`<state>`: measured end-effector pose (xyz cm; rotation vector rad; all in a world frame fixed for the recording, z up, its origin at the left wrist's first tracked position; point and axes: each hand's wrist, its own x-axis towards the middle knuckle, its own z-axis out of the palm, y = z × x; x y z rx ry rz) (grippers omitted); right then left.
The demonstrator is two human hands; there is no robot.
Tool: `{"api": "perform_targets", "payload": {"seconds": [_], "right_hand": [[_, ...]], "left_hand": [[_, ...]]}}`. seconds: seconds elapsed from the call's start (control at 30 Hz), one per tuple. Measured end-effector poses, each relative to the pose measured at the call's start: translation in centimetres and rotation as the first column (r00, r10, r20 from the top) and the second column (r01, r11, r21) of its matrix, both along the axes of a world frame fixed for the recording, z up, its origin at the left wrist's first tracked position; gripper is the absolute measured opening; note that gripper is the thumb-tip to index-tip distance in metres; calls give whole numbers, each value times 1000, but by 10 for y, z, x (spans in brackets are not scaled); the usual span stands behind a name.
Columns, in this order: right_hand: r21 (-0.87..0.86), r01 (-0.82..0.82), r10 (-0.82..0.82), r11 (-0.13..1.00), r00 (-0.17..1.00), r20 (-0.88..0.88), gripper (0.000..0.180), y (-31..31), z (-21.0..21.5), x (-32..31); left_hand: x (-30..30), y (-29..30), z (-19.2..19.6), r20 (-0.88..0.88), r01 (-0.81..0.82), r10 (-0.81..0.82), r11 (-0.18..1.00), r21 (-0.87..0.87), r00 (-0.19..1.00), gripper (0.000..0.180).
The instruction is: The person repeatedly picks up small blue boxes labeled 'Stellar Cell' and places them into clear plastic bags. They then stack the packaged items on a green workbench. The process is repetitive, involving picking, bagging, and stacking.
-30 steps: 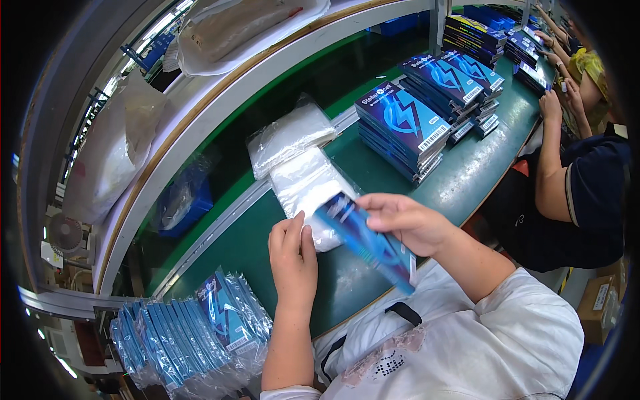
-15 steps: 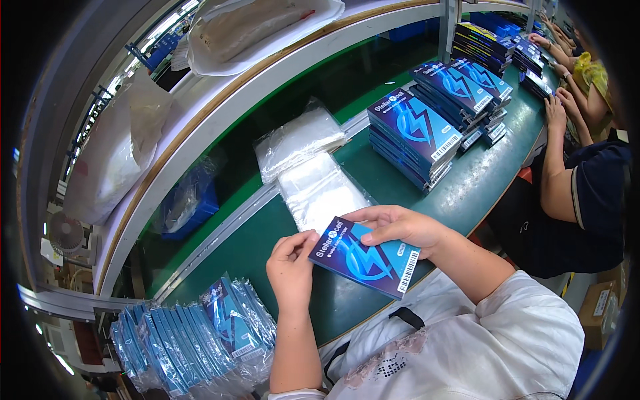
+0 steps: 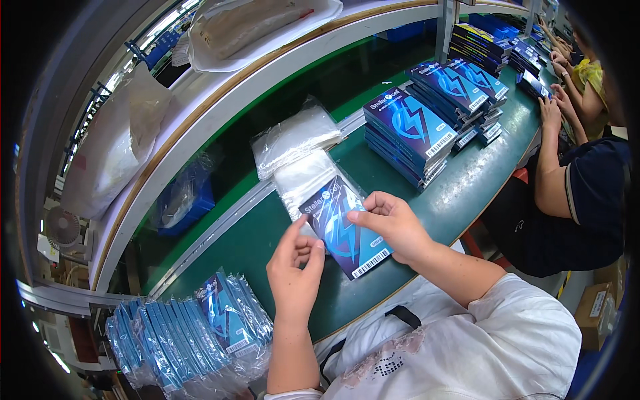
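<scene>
While right hand is pinching blue box, left hand, grip unclear, is sitting left of pinch, likely steadying

right hand grips blue box | left hand apparently touching it

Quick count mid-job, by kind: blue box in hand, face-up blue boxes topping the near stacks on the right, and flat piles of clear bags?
Blue box in the right hand: 1
Face-up blue boxes topping the near right stacks: 3
Flat piles of clear bags: 2
Total: 6
</scene>
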<state>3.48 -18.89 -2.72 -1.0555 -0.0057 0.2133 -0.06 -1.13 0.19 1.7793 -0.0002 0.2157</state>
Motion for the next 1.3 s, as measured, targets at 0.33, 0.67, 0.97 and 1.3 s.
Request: {"api": "perform_targets", "payload": {"seconds": [0.33, 0.67, 0.97, 1.3], "right_hand": [[-611, 27, 262, 791, 888, 379, 39, -3, 26, -28], [-303, 506, 89, 808, 402, 911, 44, -17, 54, -27], [-581, -3, 571, 814, 184, 800, 30, 17, 50, -61], [-505, -150, 517, 850, 425, 743, 31, 8, 41, -50]], "left_hand": [[-25, -5, 9, -116, 25, -137, 744, -667, 984, 30], [-56, -28, 22, -177, 245, -436, 746, -620, 882, 38], [-62, -10, 35, -344, -73, -373, 579, -812, 861, 44], [-111, 65, 43, 306, -453, 340, 568, 687, 889, 49]]}}
